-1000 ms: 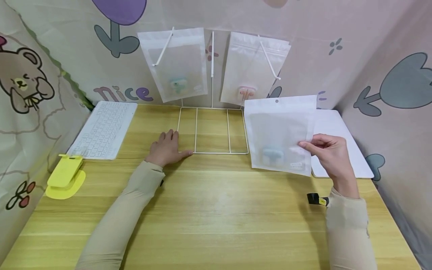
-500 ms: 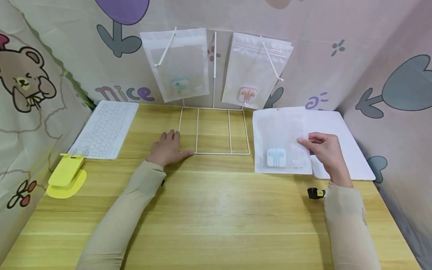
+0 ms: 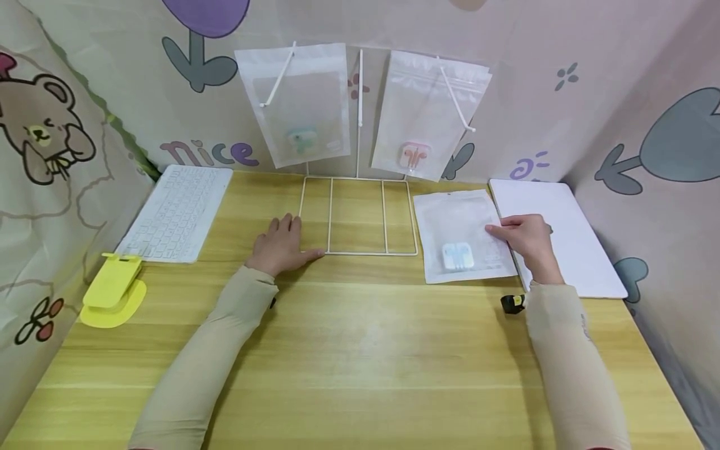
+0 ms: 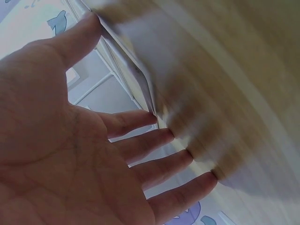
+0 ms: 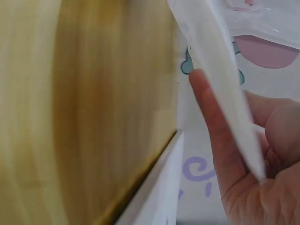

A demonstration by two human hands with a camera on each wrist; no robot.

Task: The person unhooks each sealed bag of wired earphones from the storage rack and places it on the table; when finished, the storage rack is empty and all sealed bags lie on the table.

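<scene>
My right hand (image 3: 527, 242) pinches the right edge of a white zip bag (image 3: 458, 215) between thumb and fingers. Inside the bag, low down, shows a small square case with pale blue earphones (image 3: 458, 256). In the right wrist view the bag (image 5: 225, 70) appears nearly edge-on, above the tabletop. My left hand (image 3: 278, 245) rests at the left front corner of the white wire rack (image 3: 371, 254), fingers spread and fingertips on the table. Two more zip bags hang from the rack's prongs: one with a green item (image 3: 302, 141), one with pink earphones (image 3: 414, 156).
A white keyboard (image 3: 174, 212) lies at the back left, with a yellow stand (image 3: 112, 294) before it. A white flat panel (image 3: 562, 240) lies to the right, under the right hand. Printed cloth (image 3: 534, 94) hangs behind the table. A bare prong (image 3: 360, 87) stands between the hanging bags.
My right hand has lowered the zip bag and tilted it flatter, shifting it slightly away from me. The left hand stays in place.
</scene>
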